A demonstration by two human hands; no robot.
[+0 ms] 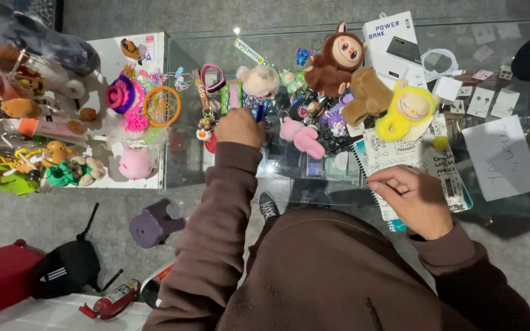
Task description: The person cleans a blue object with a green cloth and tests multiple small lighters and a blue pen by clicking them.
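Dozens of small toys and keychains crowd the glass countertop (277, 49) below me. At its left edge stand a dreamcatcher keychain (162, 106) and a pink plush pig (135, 162) on a white display stand (154, 46). Moving right, my left hand (240, 127) is at the middle of the heap, fingers curled shut around what looks like a blue pen (259, 112), though I cannot tell just how they grip it. Just right of it lie a pink plush figure (302, 137) and a brown plush monkey (337, 61). Further right, a yellow plush doll (407, 111) rests on the top of a spiral notebook (400, 156), near the front edge. My right hand (413, 199) lies on that notebook, fingers loosely bent and pressing the page flat, gripping nothing. I judge the sorting is mid-way; next calls for bringing pen to page.
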